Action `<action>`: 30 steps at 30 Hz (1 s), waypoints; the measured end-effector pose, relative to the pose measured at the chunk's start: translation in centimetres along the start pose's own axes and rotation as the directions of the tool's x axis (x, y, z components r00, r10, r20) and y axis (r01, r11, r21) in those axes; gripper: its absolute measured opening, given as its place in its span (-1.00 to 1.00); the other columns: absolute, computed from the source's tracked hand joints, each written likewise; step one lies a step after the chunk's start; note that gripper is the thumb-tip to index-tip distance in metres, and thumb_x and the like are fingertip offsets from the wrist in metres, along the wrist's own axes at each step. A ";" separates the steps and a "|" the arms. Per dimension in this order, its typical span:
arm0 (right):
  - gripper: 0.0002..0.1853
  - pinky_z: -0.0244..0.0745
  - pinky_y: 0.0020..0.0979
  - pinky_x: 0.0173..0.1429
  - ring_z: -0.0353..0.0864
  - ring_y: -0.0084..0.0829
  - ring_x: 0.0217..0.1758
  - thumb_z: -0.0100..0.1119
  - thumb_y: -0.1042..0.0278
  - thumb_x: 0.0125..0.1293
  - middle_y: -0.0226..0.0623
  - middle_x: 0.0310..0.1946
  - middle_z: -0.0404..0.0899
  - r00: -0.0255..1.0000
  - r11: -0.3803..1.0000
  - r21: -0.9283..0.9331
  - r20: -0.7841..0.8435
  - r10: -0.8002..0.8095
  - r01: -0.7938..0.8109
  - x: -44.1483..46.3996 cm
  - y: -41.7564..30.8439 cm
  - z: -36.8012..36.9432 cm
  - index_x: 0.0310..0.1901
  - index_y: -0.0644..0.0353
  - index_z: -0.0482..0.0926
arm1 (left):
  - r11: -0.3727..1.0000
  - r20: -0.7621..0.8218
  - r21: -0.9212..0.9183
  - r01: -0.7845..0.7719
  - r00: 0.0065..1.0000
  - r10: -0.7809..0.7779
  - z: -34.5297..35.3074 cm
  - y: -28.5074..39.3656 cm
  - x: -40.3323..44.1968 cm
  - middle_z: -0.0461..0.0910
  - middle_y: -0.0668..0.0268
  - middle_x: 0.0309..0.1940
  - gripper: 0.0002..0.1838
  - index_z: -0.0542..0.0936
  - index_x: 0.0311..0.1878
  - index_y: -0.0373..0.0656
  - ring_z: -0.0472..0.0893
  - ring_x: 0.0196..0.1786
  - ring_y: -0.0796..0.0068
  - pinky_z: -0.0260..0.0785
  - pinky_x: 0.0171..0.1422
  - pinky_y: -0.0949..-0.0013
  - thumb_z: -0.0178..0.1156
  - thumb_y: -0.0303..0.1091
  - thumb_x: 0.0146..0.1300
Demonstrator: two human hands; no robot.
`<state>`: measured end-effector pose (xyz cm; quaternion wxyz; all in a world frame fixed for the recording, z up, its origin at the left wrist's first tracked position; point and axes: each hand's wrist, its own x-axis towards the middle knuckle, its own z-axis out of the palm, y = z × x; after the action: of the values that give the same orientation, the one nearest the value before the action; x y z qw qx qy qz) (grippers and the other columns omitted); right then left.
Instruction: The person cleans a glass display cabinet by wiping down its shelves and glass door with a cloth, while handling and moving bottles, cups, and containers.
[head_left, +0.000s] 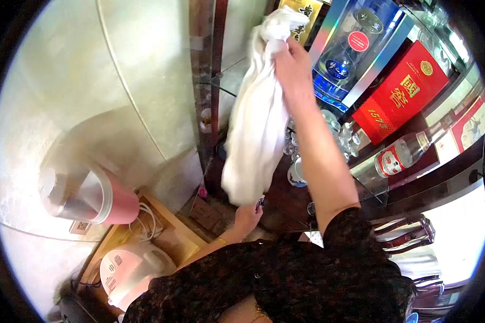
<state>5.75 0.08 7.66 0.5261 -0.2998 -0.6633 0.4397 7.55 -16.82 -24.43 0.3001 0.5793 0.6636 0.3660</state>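
A white cloth (258, 118) hangs in long folds from my right hand (294, 67), whose fingers are closed round its bunched upper part. This hand is raised beside a gold box (303, 20) and a boxed blue bottle (355, 43) on the cabinet shelf. Lower down, my left hand (248, 219) is closed just below the cloth's bottom end. A small dark patterned thing (260, 202) shows at its fingertips; I cannot make out what it is. Whether the left hand touches the cloth is unclear.
A red box (401, 91), a clear labelled bottle (399, 157) and small glasses (347, 137) stand in the cabinet at right. A pink cup-shaped appliance (121, 202) and a pink rounded appliance (132, 269) stand at left near a wooden tray (186, 231). Dark chairs (409, 234) are behind.
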 end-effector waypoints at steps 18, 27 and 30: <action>-0.60 0.20 -0.31 0.25 0.31 -0.22 0.22 0.01 0.28 0.04 -0.29 0.11 0.43 0.588 0.500 -0.507 0.809 -0.006 0.703 6.5 7.9 0.6 -0.03 0.08 0.54 | 0.983 -0.288 -0.051 -0.177 0.945 0.155 0.7 -0.1 0.0 0.39 0.20 -0.33 -0.61 0.41 0.02 -0.04 0.47 -0.35 0.22 0.37 -0.29 0.24 0.10 -0.49 0.06; -0.55 0.23 -0.25 0.24 0.35 -0.22 0.19 -0.06 0.13 0.11 -0.29 0.16 0.39 0.817 0.245 -0.842 0.532 0.224 0.481 6.2 7.5 0.5 0.05 0.05 0.49 | 0.990 -0.234 -0.061 -0.126 0.966 0.109 0.1 0.5 0.1 0.44 0.14 -0.25 -0.61 0.42 0.00 -0.07 0.51 -0.23 0.12 0.40 -0.18 0.18 0.11 -0.49 0.04; -0.48 0.19 -0.13 0.25 0.34 -0.23 0.21 -0.19 -0.04 0.18 -0.36 0.19 0.35 0.770 0.185 -0.769 0.632 0.082 0.612 6.1 8.3 3.1 0.13 -0.02 0.42 | 0.993 -0.192 -0.063 -0.096 0.978 0.082 0.0 0.6 -0.2 0.44 0.14 -0.25 -0.62 0.42 -0.01 -0.07 0.51 -0.23 0.12 0.40 -0.19 0.17 0.11 -0.50 0.03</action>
<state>0.60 8.08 2.68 0.0863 -0.2884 -0.9480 -0.1030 7.87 -16.96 -23.95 0.2398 0.5599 0.6488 0.4561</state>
